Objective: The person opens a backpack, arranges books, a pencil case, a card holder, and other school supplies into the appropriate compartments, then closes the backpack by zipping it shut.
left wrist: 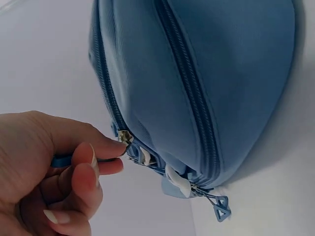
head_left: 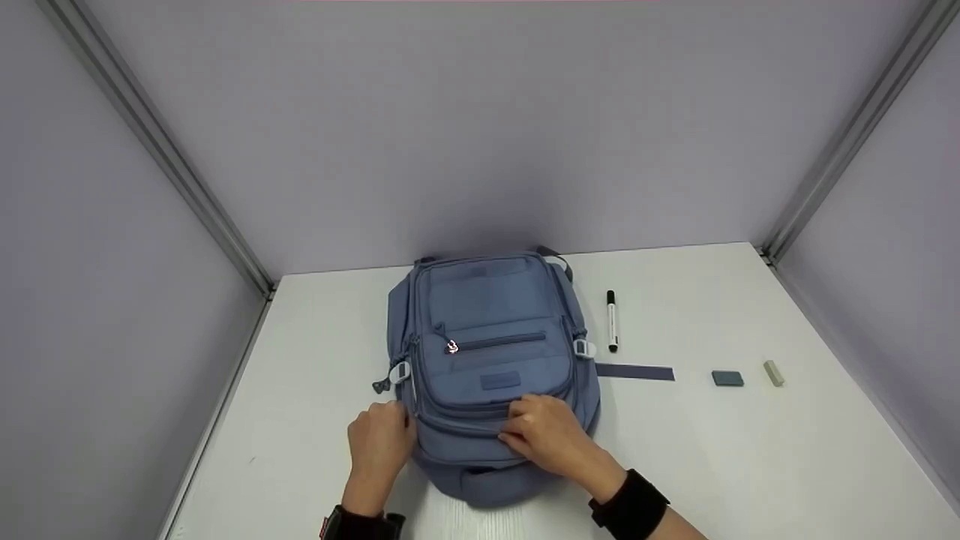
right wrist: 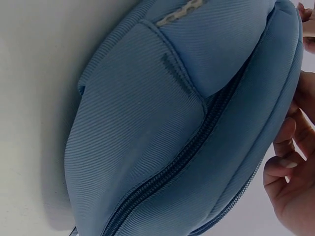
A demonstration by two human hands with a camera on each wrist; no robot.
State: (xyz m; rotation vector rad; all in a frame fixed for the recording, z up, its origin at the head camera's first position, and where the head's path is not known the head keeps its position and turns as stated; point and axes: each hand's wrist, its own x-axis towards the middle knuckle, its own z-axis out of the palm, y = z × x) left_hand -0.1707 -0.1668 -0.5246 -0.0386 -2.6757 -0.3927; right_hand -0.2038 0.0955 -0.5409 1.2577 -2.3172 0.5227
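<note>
A blue backpack [head_left: 480, 300] lies front side up on the white table. At its lower left side, my left hand [head_left: 381, 442] pinches a zipper pull between thumb and forefinger; in the left wrist view the pull's metal slider [left wrist: 125, 136] shows just past the fingertips, and a blue cord end pokes out from the hand. On the lower right of the front, the right hand [head_left: 546, 433] grips the fabric by the front pocket's zipper with bent fingers. The right wrist view has this hand [right wrist: 295, 162] at the bag's edge, partly cut off by the frame.
Right of the backpack lie a black-and-white marker [head_left: 613, 322], a dark flat strip [head_left: 637, 372] reaching to the bag's side, a dark teal block [head_left: 727, 378] and a small pale stick [head_left: 773, 373]. Grey panels [head_left: 480, 135] wall the table in.
</note>
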